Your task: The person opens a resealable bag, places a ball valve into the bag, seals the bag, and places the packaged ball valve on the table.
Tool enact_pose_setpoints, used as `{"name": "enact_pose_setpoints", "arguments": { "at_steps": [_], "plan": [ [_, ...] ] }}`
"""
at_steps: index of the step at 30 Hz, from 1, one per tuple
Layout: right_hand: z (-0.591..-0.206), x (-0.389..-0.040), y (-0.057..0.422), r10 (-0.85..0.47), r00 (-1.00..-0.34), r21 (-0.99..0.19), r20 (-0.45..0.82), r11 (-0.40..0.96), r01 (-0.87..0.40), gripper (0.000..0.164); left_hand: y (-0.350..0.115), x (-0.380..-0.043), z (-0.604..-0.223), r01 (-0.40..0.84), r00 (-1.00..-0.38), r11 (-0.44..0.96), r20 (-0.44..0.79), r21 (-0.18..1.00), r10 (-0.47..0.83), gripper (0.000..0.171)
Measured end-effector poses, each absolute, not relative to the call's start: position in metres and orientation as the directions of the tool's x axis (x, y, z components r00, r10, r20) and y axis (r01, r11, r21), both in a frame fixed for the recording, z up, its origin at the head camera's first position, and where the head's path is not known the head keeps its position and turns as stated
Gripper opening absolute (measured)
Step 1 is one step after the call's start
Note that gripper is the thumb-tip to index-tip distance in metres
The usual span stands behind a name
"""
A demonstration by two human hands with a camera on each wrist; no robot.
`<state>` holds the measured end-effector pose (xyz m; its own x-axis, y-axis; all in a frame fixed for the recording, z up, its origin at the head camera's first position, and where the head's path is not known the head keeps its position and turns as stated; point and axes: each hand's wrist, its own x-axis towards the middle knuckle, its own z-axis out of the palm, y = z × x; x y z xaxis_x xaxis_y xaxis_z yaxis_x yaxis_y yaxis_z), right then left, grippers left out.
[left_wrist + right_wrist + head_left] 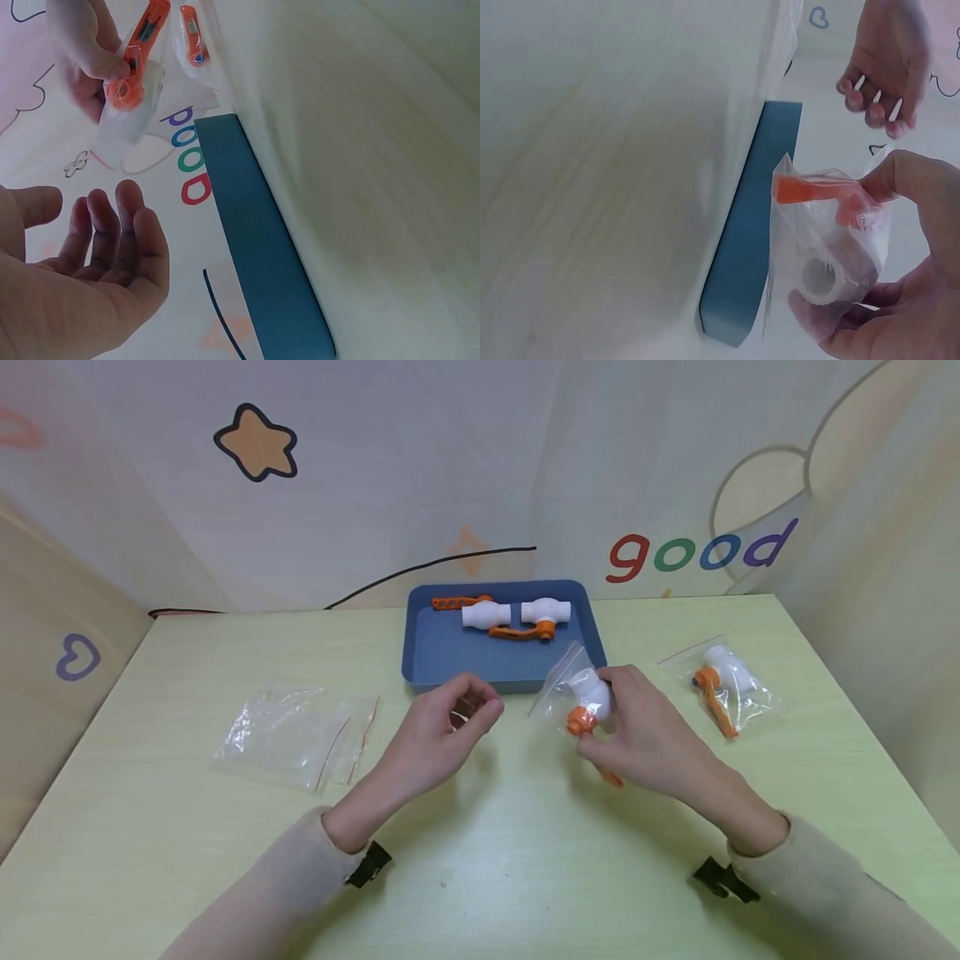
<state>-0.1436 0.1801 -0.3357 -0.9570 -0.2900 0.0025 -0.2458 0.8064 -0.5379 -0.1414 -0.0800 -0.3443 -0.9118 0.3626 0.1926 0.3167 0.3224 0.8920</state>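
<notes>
Right of frame centre, the right grip (pixel 651 731) is pinching a bagged valve (pixel 591 695) near the blue tray (pixel 448 658); the left grip (pixel 437 733) is hovering loose and empty. The bag (pixel 557 690) (smooth film) is probably risking a slip, which could drop the valve onto the worktop (pixel 480 877).

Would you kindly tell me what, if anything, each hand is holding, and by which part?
The right hand holds a bagged valve, thumb on its orange handle, fingers against its white body. The left hand holds nothing.
</notes>
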Motion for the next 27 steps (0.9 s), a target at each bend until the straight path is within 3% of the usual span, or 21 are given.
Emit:
{"name": "enact_pose_setpoints", "arguments": {
  "at_steps": [13, 18, 27],
  "plan": [
    [-0.33, -0.156, 0.224, -0.225, -0.969, -0.5, -0.101, 0.854, -0.146, 0.074, -0.089, -0.143, -0.349, 0.322, -0.888, 0.374, 0.141, 0.87, 0.438, 0.011],
    [-0.333, -0.161, 0.238, -0.201, -0.972, -0.478, -0.125, 0.87, -0.118, 0.066, -0.091, -0.143, -0.351, 0.313, -0.878, 0.396, 0.104, 0.864, 0.468, 0.01],
    [-0.338, -0.164, 0.254, -0.159, -0.972, -0.369, -0.176, 0.926, -0.084, 0.065, -0.098, -0.143, -0.352, 0.348, -0.813, 0.429, 0.04, 0.833, 0.58, 0.006]
  ]
}}
